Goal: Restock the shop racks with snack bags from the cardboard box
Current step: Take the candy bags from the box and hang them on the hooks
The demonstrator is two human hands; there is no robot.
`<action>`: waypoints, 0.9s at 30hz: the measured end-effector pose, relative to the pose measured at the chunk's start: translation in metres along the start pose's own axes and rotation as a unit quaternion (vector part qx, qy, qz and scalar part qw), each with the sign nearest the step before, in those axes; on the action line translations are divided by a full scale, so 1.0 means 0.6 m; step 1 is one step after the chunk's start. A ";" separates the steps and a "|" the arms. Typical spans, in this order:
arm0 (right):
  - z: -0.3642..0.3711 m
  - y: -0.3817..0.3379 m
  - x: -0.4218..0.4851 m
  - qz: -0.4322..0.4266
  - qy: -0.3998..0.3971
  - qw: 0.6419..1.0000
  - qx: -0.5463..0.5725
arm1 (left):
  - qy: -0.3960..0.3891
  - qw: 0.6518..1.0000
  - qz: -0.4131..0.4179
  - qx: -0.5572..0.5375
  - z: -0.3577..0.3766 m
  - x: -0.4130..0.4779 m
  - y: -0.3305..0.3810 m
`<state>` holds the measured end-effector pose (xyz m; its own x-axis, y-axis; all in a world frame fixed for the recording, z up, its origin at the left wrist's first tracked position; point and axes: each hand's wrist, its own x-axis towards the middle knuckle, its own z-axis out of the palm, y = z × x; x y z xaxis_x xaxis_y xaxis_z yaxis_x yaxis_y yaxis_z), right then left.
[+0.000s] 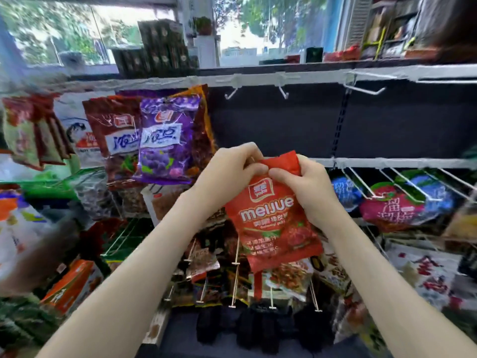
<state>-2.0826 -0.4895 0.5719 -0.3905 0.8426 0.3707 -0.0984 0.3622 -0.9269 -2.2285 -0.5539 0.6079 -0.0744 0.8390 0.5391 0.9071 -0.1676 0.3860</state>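
Note:
A red snack bag (271,226) marked "meijue" hangs in front of the shop rack, held by its top edge with both hands. My left hand (229,169) pinches the bag's upper left corner. My right hand (307,184) grips the crumpled upper right part. The bag sits below bare white hooks (282,92) on the top rail, in front of a dark back panel. The cardboard box is not in view.
A purple bag (165,140) and a brown bag (113,133) hang on hooks at the left. Blue and pink bags (392,208) hang on wire pegs at the right. Lower pegs (235,280) hold several dark snack packs. Boxes and a window stand above the top shelf.

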 end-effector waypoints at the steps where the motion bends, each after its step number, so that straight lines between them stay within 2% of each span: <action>1: 0.001 -0.004 0.011 0.000 0.013 1.000 0.025 | -0.005 1.000 -0.013 0.003 -0.013 0.013 -0.008; 3: 0.004 -0.010 0.034 -0.005 0.034 0.997 0.068 | -0.022 1.000 -0.021 -0.003 -0.040 0.040 -0.025; 5: 0.008 -0.021 0.061 -0.011 0.023 0.996 0.085 | -0.041 0.998 -0.014 -0.034 -0.067 0.064 -0.039; 8: 0.015 -0.045 0.104 -0.007 -0.058 0.996 0.073 | -0.046 0.997 -0.006 -0.070 -0.094 0.094 -0.064; 11: 0.033 -0.063 0.145 -0.012 -0.102 0.994 0.019 | -0.011 0.999 0.006 -0.043 -0.109 0.119 -0.094; 17: 0.101 -0.067 0.216 -0.037 -0.015 0.999 -0.036 | 0.090 0.995 0.006 0.052 -0.113 0.170 -0.152; 27: 0.120 -0.029 0.286 -0.021 0.097 0.995 -0.029 | 0.070 0.997 -0.017 0.020 -0.083 0.258 -0.186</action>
<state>-2.2136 -0.3797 0.6477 -0.2034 0.8847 0.4195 -0.0554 0.4174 -0.9070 -2.3617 -0.4314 0.6857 -0.1601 0.7629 0.6264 0.9189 -0.1166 0.3769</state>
